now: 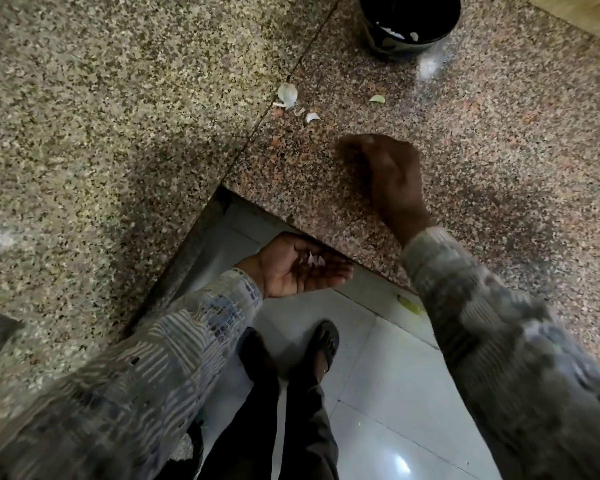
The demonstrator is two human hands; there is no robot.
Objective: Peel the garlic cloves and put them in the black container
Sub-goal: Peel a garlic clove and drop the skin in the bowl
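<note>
Cupping peel bits (313, 260), left grip (291, 270) spread palm-up at counter (309, 188) edge; right grip (383, 168) blurred, state unclear.

Speckled pink-and-grey granite table (499, 140); round black plastic container (409, 36) at upper right; white papery garlic skins (287, 95); grey-white striped patterned sleeves (174, 341); glossy white floor tiles (388, 393).

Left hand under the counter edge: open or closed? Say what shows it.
Open. The left hand lies palm up, fingers nearly straight, with small white peel bits resting loose on the palm.
</note>
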